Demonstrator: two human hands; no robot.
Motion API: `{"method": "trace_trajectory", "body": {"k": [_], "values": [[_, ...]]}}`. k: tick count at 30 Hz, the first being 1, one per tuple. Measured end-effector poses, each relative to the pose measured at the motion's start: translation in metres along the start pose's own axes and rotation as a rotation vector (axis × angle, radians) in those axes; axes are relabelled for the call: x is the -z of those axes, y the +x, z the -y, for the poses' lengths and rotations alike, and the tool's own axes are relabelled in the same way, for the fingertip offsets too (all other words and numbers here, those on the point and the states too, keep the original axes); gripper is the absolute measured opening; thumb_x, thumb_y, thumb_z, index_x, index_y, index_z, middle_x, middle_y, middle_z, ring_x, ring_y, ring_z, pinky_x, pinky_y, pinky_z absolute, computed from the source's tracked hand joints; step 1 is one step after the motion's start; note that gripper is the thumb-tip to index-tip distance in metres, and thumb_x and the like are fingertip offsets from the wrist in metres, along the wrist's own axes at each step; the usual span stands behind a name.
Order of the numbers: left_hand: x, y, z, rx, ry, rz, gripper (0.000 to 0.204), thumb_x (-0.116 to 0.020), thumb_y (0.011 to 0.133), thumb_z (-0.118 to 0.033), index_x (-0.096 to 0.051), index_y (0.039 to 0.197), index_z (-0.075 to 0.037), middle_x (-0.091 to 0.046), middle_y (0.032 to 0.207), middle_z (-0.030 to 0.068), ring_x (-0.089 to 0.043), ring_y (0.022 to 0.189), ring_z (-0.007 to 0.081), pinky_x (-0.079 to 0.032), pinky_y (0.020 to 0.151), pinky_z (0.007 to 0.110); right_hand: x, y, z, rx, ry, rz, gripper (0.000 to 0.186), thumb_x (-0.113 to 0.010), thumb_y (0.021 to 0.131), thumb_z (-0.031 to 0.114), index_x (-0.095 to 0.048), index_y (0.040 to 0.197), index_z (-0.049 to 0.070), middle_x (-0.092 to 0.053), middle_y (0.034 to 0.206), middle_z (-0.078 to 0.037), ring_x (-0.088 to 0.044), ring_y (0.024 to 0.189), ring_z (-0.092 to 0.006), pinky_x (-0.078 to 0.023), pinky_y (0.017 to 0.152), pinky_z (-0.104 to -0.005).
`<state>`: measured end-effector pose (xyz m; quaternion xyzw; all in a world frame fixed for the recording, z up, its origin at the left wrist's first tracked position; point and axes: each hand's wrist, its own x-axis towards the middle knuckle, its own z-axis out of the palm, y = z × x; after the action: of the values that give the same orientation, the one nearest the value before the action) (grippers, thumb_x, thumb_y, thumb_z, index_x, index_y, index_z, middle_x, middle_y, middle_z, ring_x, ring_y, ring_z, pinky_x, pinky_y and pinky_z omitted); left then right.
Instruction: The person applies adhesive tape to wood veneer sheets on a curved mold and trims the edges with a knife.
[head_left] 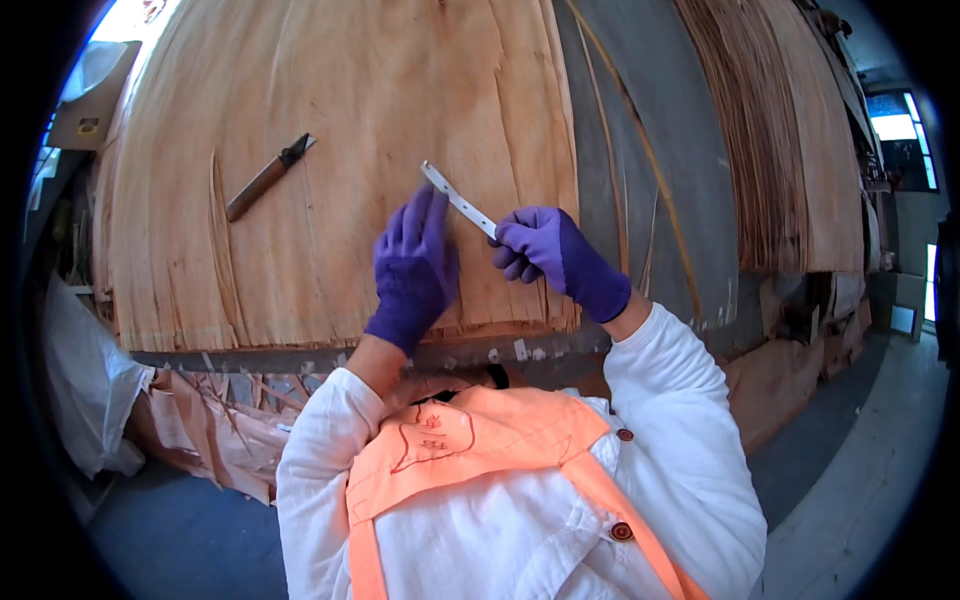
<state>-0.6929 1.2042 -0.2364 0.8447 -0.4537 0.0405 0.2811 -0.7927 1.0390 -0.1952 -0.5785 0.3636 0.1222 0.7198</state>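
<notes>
Both my hands wear purple gloves over a stack of thin wood veneer sheets (360, 90). My right hand (545, 255) pinches the lower end of a thin white strip with small dark holes (466, 208), which angles up and to the left. My left hand (413, 270) has its fingers stretched out, the fingertips beside or lightly touching the strip's upper part; I cannot tell which. A knife with a wooden handle and dark blade end (260, 187) lies on the veneer to the left of my hands.
A grey board (660, 110) with loose thin slats lies right of the veneer. Farther right is another veneer stack (770, 120) with frayed edges. Crumpled white sheeting (85, 390) and veneer scraps (210, 430) hang at the lower left. Grey floor (190, 520) shows below.
</notes>
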Motion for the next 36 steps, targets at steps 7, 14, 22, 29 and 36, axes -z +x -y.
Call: {"method": "trace_trajectory", "body": {"k": [7,14,22,29,36], "values": [[0.004,0.014,0.013,-0.093,0.203,0.247,0.062,-0.059,0.07,-0.024,-0.048,0.128,-0.005,-0.044,0.135,0.0103,-0.049,0.107,0.0277,-0.043,0.084,0.041,-0.003,-0.013,-0.007,0.082,-0.159,-0.086,0.019,-0.053,0.089,0.018,-0.06,0.087,0.001,-0.061,0.067,-0.006,-0.057,0.051,-0.0101,-0.043,0.045,-0.0216],[0.005,0.018,0.01,-0.14,0.231,0.303,0.063,-0.061,0.071,-0.022,-0.047,0.129,-0.004,-0.044,0.135,0.0126,-0.05,0.106,0.0291,-0.044,0.083,0.041,0.04,-0.012,0.031,0.349,-0.979,-0.218,0.017,-0.058,0.082,0.018,-0.064,0.083,0.002,-0.063,0.062,-0.008,-0.061,0.054,-0.0134,-0.049,0.054,-0.0274],[0.003,0.015,0.015,-0.169,0.256,0.272,0.061,-0.06,0.073,-0.023,-0.047,0.129,-0.004,-0.044,0.135,0.0133,-0.05,0.105,0.0303,-0.044,0.082,0.042,0.054,-0.039,0.007,0.471,-0.424,-0.181,0.024,-0.06,0.087,0.012,-0.06,0.108,0.001,-0.061,0.078,0.001,-0.052,0.064,-0.0037,-0.044,0.055,-0.0223],[0.004,0.011,0.02,-0.19,0.223,0.188,0.057,-0.059,0.071,-0.022,-0.051,0.125,-0.004,-0.049,0.129,0.0137,-0.053,0.101,0.0281,-0.044,0.08,0.041,-0.007,-0.023,0.007,0.435,-0.763,-0.277,0.046,-0.065,0.083,0.018,-0.05,0.124,0.006,-0.065,0.081,-0.007,-0.061,0.071,-0.0114,-0.048,0.064,-0.0253],[0.0,0.012,0.016,-0.205,0.25,0.183,0.055,-0.058,0.072,-0.021,-0.051,0.124,-0.004,-0.048,0.13,0.0137,-0.053,0.1,0.0282,-0.044,0.08,0.041,-0.02,-0.003,0.0,0.475,-0.968,-0.288,0.048,-0.066,0.077,0.019,-0.047,0.118,0.003,-0.063,0.08,-0.018,-0.063,0.079,-0.034,-0.049,0.066,-0.0434]]}}
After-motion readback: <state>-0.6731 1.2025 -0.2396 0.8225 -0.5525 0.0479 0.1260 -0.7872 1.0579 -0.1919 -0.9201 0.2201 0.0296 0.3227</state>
